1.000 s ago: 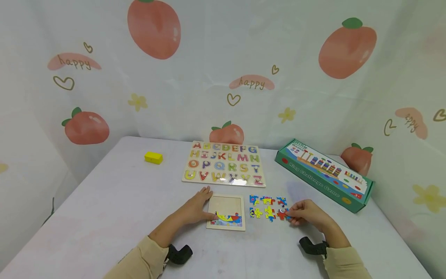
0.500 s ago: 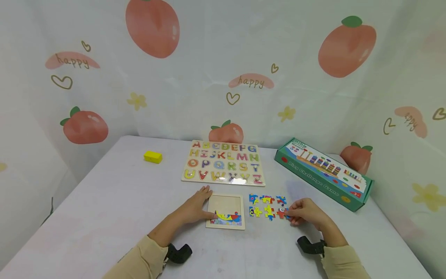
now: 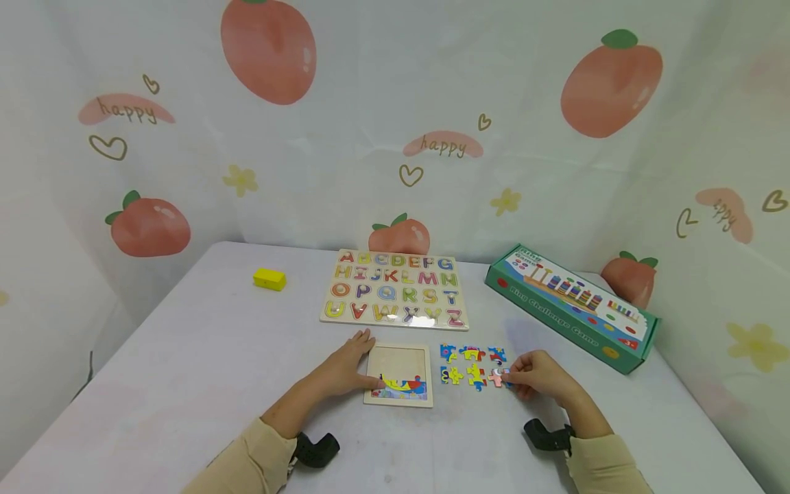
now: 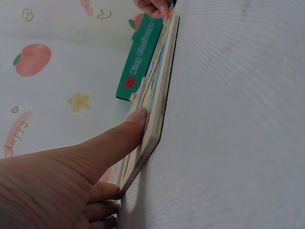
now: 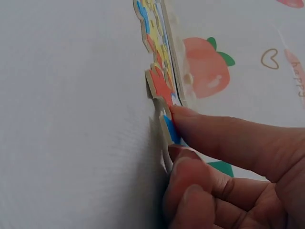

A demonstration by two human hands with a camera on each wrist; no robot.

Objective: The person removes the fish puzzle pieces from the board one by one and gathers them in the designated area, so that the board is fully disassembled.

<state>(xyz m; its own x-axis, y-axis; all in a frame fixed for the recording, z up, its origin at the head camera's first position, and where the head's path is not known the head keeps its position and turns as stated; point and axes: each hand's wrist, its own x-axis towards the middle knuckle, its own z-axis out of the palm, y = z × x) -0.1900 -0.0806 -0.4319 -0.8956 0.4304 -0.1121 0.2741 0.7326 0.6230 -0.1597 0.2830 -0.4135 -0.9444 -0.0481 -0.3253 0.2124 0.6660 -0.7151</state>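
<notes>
Left hand flat on puzzle tray left edge near table front, steadying it. Right hand pinches red jigsaw piece, lifting its edge; loose pieces beside tray.

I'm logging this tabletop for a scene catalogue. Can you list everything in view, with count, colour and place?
puzzle tray: one, pale wood, partly filled, near centre of the table.
loose puzzle pieces: about six, blue, yellow, red, right of the tray.
alphabet board: one, wood with multicoloured letters, behind the tray.
game box: one, green, right rear.
yellow block: one, left rear.
table: one, white.
backdrop: one, white with peach prints.
left hand: rests on the tray's left edge.
right hand: pinches the red-and-blue piece.
</notes>
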